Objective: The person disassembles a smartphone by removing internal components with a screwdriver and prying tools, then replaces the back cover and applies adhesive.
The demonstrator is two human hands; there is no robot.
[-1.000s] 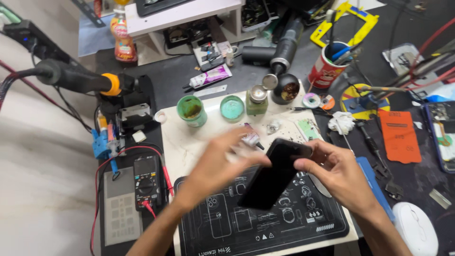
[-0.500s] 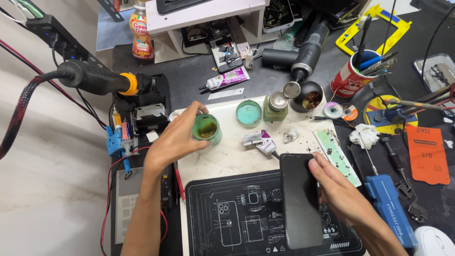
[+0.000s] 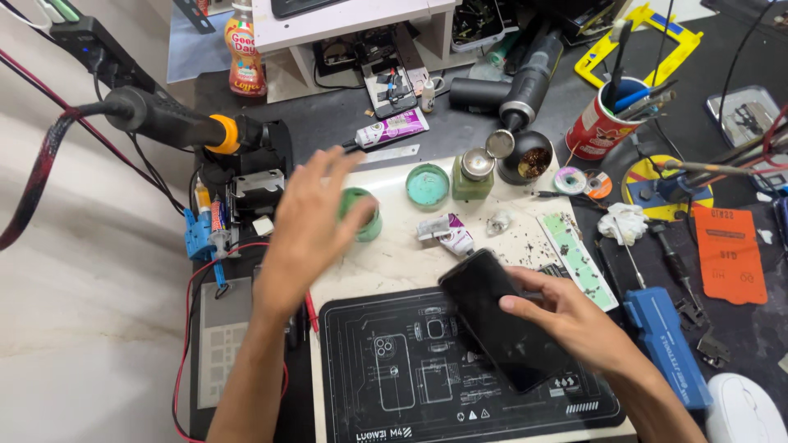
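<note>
My right hand [image 3: 566, 316] grips a black smartphone [image 3: 501, 320], dark face up and tilted, over the black repair mat [image 3: 394, 385]. My left hand [image 3: 308, 226] hovers with fingers spread and blurred, just left of a small green jar [image 3: 365, 217] on the white board [image 3: 394, 254]; it holds nothing. A round teal lid [image 3: 428, 184] and a green glass bottle [image 3: 472, 175] with a metal cap stand behind the jar. A crumpled squeezed tube [image 3: 446, 231] lies between the jar and the phone.
A hot-air handle [image 3: 176, 123] on its black stand sits at the left, with red wires and a grey pad below it. A red cup of tools [image 3: 603, 123], a blue case [image 3: 661, 336], an orange card [image 3: 729, 254] and a white mouse [image 3: 743, 410] crowd the right.
My left hand has come off the green jar and pulled back to its left, fingers now spread. The phone in my right hand has tilted and moved slightly up-left.
</note>
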